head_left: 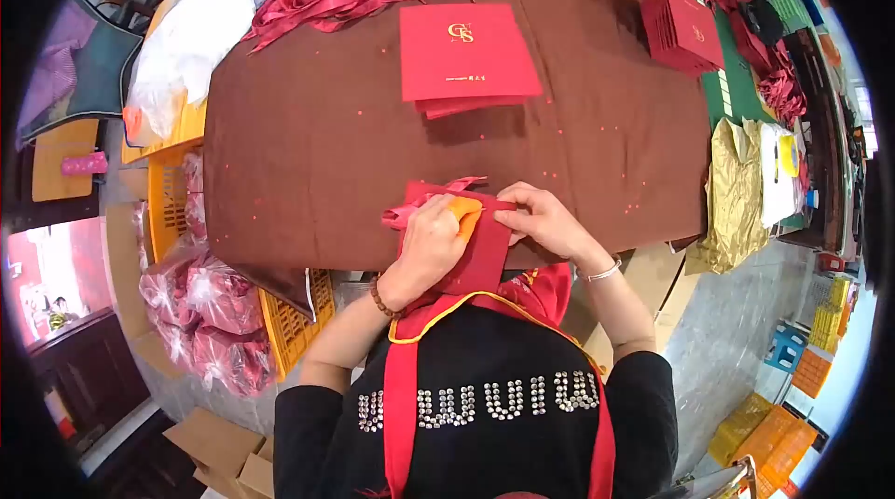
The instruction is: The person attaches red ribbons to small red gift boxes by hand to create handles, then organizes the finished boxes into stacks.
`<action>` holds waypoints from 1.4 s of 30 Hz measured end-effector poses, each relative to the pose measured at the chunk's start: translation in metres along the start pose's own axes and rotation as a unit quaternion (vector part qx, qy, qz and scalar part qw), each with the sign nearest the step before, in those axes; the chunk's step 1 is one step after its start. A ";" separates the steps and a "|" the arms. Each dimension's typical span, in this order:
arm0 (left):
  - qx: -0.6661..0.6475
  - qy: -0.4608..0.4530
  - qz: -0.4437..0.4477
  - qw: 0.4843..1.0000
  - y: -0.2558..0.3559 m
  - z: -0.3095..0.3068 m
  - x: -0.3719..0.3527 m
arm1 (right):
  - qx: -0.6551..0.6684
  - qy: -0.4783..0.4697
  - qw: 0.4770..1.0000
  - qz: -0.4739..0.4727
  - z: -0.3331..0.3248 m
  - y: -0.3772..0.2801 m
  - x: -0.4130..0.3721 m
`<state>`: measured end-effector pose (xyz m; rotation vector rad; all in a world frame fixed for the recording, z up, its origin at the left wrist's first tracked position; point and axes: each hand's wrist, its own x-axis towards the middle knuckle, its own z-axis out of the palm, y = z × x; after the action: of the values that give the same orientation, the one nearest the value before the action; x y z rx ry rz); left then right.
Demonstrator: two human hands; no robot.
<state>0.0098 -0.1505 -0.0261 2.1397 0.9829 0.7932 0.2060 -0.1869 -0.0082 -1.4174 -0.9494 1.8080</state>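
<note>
A red paper bag or folder [487, 255] lies at the near table edge in front of my body. My left hand [431, 236] is closed over its left part, gripping a small orange object [466, 211] whose kind I cannot make out. My right hand [545, 221] pinches the red piece's upper right edge between thumb and fingers. Red ribbon [403, 216] sticks out past my left hand. Farther up the table lies a stack of red bags with gold print [471, 56].
A brown cloth covers the table [308, 145], with small red specks on it. A heap of red ribbons [345, 0] lies at the far left, and more red bags [682, 28] stand at the far right. Plastic-wrapped red bundles [219, 313] sit beside the left edge.
</note>
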 end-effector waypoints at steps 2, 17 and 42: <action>0.007 0.000 0.000 1.000 0.001 0.000 0.000 | -0.019 0.002 1.000 -0.013 0.002 0.001 0.000; 0.036 -0.068 0.016 0.997 0.013 -0.005 -0.004 | -0.128 0.000 0.987 -0.098 0.005 0.002 -0.006; 0.095 -0.024 0.032 0.995 0.018 -0.059 0.016 | -0.306 0.003 0.919 -0.249 0.018 -0.011 -0.010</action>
<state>-0.0176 -0.1287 0.0274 2.3527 1.0044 0.6982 0.1914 -0.1915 0.0092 -1.3428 -1.7926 1.1666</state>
